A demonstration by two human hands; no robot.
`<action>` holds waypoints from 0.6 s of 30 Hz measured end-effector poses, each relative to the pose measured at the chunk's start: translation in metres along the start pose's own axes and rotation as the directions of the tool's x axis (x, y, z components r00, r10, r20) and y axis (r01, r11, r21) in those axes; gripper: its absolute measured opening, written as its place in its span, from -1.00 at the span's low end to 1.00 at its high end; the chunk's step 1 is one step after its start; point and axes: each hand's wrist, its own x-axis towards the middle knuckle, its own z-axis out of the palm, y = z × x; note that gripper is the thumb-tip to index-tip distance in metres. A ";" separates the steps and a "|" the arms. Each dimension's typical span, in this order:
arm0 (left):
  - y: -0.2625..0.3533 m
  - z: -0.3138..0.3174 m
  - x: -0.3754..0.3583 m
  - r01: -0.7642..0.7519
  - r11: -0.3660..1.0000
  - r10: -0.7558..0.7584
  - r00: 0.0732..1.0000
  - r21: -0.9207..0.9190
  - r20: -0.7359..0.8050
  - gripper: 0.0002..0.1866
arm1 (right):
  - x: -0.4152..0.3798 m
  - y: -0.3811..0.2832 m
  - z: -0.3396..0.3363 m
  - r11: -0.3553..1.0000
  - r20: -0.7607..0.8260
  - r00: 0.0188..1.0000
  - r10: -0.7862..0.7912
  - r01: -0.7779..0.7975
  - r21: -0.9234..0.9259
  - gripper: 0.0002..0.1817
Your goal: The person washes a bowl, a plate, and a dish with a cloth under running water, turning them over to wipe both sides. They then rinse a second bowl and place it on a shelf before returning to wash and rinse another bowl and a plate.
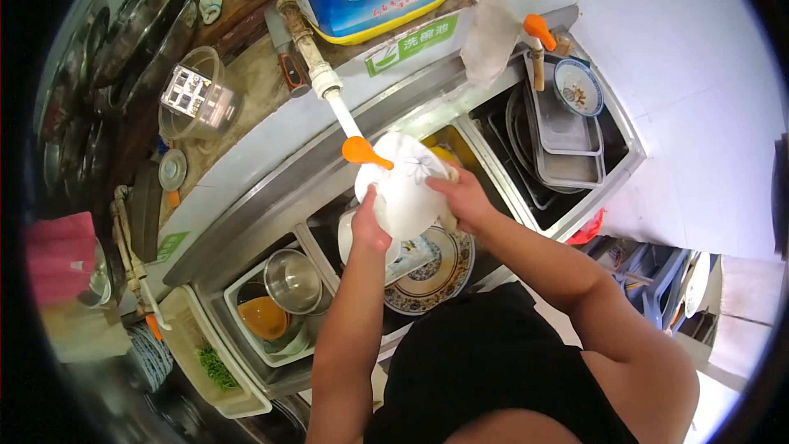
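We look down on our two bare hands holding a white bowl (404, 185) over the middle basin of a steel sink (271, 189). Our left hand (369, 226) grips the bowl's lower rim, thumb up against its side. Our right hand (462, 197) is closed over the bowl's far edge, and something yellowish, perhaps a sponge, peeks out under its fingers, though we cannot tell for sure. Just above the bowl, an orange tap handle (363, 151) on a white pipe almost touches its rim. Directly below our hands lies a patterned plate (444, 271) with other crockery. Below and beside our left forearm sit a steel bowl (293, 279) and an orange bowl (263, 316) in a tray. Beyond our right hand, grey trays (567, 144) are stacked, with a small blue-rimmed bowl (578, 87) on top.
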 end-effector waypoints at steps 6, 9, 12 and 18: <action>-0.034 0.026 -0.048 0.209 0.974 -0.212 0.977 0.086 0.025 -0.54 | -0.005 0.052 -0.078 0.895 -0.107 0.928 0.356 -0.305 0.324 -0.57; -0.044 0.005 -0.067 0.133 0.878 -0.043 0.979 0.460 -0.201 -0.52 | -0.012 0.073 -0.087 0.927 -0.145 0.918 0.370 -0.375 -0.008 -0.59; -0.030 -0.016 -0.110 0.242 0.892 -0.115 0.939 0.383 -0.325 -0.53 | -0.028 0.081 -0.085 0.848 -0.079 0.913 0.401 -0.403 -0.344 -0.70; -0.009 -0.103 -0.209 -0.076 0.935 0.258 0.816 0.346 -0.518 -0.62 | -0.033 0.078 -0.094 0.831 -0.099 0.912 0.399 -0.405 -0.380 -0.77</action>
